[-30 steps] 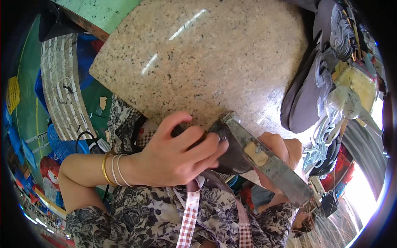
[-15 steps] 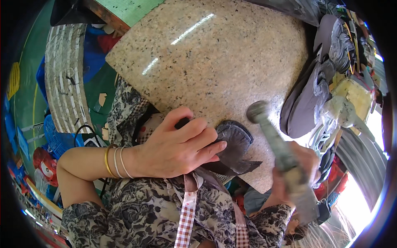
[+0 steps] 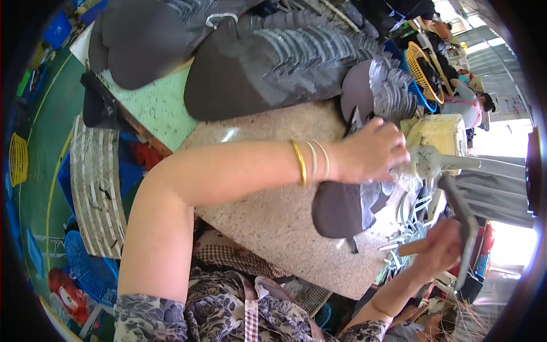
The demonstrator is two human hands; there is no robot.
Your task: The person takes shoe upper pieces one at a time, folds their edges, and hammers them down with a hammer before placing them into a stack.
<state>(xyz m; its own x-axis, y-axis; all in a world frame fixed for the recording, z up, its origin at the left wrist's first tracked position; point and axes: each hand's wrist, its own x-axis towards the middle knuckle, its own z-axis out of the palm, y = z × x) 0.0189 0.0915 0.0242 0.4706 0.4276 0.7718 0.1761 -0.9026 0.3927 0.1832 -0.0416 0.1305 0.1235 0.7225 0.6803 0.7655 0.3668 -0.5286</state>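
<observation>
My left arm reaches across the stone slab (image 3: pixel 256 228). My left hand (image 3: pixel 370 151) is at a glue-smeared, whitish container (image 3: pixel 427 159) on the right. Its fingers look bent, but motion smears them and their tips are hidden, so I cannot tell what they hold. Under that hand lies a small pile of dark grey sole-shaped pieces (image 3: pixel 336 211) with shiny, coated ends. My right hand (image 3: pixel 439 251), closed, grips a hammer by its short wooden handle (image 3: pixel 413 247). The hammer's long, curved metal head (image 3: pixel 468 228) stands beyond my knuckles, off the slab's right edge.
Long rows of overlapping dark grey pieces (image 3: pixel 239 80) cover the far side, partly on a green board (image 3: pixel 154 105). A yellowish tub (image 3: pixel 444 134) stands at the right, above pale strips (image 3: pixel 407 228). Left are a striped board (image 3: pixel 97 188) and a blue basket (image 3: pixel 88 268). A person (image 3: pixel 467 105) is far off.
My left hand has gone from the near side of the slab to the far right. The hammer has swung to the right, away from the slab. My view has shifted, showing more far-side piles.
</observation>
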